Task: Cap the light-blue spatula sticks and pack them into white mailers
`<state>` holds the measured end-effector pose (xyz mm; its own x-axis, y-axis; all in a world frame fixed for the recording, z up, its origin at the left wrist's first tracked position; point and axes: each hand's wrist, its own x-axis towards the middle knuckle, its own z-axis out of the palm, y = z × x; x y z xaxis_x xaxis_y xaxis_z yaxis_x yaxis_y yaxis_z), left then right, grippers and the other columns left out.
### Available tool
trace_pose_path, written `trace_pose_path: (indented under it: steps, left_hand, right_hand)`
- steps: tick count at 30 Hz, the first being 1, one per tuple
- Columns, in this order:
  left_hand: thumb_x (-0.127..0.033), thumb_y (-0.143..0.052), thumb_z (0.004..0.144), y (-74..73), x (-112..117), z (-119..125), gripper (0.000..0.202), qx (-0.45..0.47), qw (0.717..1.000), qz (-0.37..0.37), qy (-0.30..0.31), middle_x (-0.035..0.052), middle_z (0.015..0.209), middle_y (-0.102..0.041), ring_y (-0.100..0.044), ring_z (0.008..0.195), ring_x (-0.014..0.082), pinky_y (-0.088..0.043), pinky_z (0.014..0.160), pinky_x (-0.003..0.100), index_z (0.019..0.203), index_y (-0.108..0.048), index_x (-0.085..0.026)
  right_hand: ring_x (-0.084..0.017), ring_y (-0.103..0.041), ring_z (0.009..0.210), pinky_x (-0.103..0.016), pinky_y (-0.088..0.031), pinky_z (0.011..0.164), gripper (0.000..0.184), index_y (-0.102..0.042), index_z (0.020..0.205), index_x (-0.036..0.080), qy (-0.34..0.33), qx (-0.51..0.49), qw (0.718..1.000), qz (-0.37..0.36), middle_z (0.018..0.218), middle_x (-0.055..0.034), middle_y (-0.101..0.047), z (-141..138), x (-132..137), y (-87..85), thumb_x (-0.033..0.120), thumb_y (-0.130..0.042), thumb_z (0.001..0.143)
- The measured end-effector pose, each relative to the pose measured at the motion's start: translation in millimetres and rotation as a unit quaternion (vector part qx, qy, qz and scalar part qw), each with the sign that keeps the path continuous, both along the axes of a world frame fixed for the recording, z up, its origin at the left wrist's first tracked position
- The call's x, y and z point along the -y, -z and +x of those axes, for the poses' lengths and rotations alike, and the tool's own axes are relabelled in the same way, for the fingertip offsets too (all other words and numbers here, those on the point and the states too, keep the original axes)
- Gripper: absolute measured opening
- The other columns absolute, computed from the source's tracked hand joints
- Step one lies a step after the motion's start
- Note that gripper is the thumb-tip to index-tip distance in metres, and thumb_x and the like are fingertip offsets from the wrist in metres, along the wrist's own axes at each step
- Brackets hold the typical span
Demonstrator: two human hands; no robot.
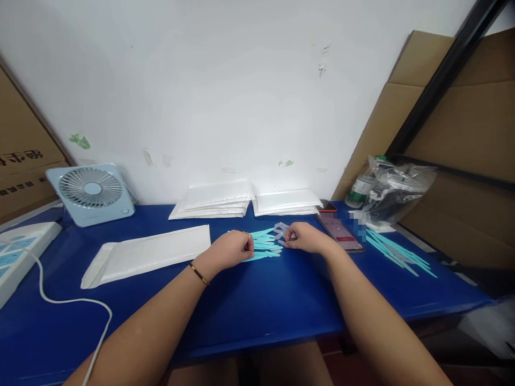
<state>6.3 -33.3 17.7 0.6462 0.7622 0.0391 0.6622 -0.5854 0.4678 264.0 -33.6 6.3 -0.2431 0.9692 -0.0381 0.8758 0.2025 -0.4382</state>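
A small fan of turquoise plastic strips (263,245) lies on the blue table (257,305) between my hands. My left hand (231,249), with a ring and a thin bracelet, is curled over the left ends of the strips, fingers closed on them. My right hand (303,237) pinches the pale, translucent tips (280,230) at their right end. How the strips are joined is hidden by my fingers.
A white padded mailer (148,254) lies left of my hands. Stacks of mailers (245,201) sit at the wall. A pale blue fan (92,193) stands at left, a phone (340,231), more turquoise strips (398,254) and a plastic bag (396,190) at right. A white cable (72,303) crosses the front left.
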Motion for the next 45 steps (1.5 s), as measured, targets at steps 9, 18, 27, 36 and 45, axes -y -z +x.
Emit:
trace_pose_path:
  steps: [9,18,27,36,45]
  left_hand:
    - [-0.028,-0.06,0.069,2.8,5,5,0.007,0.011,0.997,-0.074,0.007,0.0011,0.068,-0.063,-0.056,0.06,0.0153,-0.034,0.05,0.023,0.069,-0.063,-0.021]
    - [-0.031,-0.057,0.072,8.1,-2,2,0.011,0.002,0.999,-0.042,-0.014,0.0023,0.071,-0.064,-0.057,0.064,0.0167,-0.036,0.051,0.024,0.071,-0.062,-0.021]
    - [-0.031,-0.056,0.073,7.4,2,2,0.013,0.015,0.993,-0.105,0.043,0.0005,0.073,-0.064,-0.056,0.064,0.0141,-0.038,0.053,0.022,0.077,-0.06,-0.02]
    - [-0.039,-0.056,0.074,14.6,-3,2,0.02,0.022,0.994,-0.103,0.025,0.0016,0.077,-0.065,-0.057,0.066,0.0148,-0.039,0.054,0.022,0.078,-0.06,-0.02]
    - [-0.039,-0.056,0.075,14.4,-4,2,0.02,0.024,0.994,-0.1,0.028,0.0017,0.077,-0.065,-0.058,0.066,0.0149,-0.039,0.054,0.022,0.079,-0.06,-0.02]
  right_hand:
    - [-0.015,-0.058,0.066,-0.024,-0.04,0.058,0.007,-0.068,0.07,0.019,-0.009,-0.017,0.999,-0.036,0.073,-0.0025,-0.067,1,5,-5.7,0.02,-0.068,0.063]
    - [-0.015,-0.056,0.063,-0.024,-0.038,0.054,0.009,-0.07,0.068,0.02,-0.066,-0.019,0.996,-0.056,0.069,-0.0002,-0.065,-3,9,-13.0,0.025,-0.071,0.061]
    - [-0.015,-0.055,0.062,-0.024,-0.039,0.055,0.017,-0.068,0.074,0.017,-0.062,-0.067,0.99,-0.106,0.067,-0.0011,-0.064,7,15,-25.5,0.031,-0.068,0.064]
    - [-0.013,-0.052,0.06,-0.024,-0.038,0.056,0.021,-0.067,0.074,0.015,-0.1,-0.086,0.982,-0.138,0.064,-0.0004,-0.061,1,14,-25.2,0.033,-0.07,0.064]
    - [-0.013,-0.052,0.061,-0.025,-0.038,0.057,0.02,-0.068,0.075,0.016,-0.12,-0.102,0.979,-0.129,0.068,-0.0008,-0.062,5,15,-25.3,0.034,-0.069,0.066]
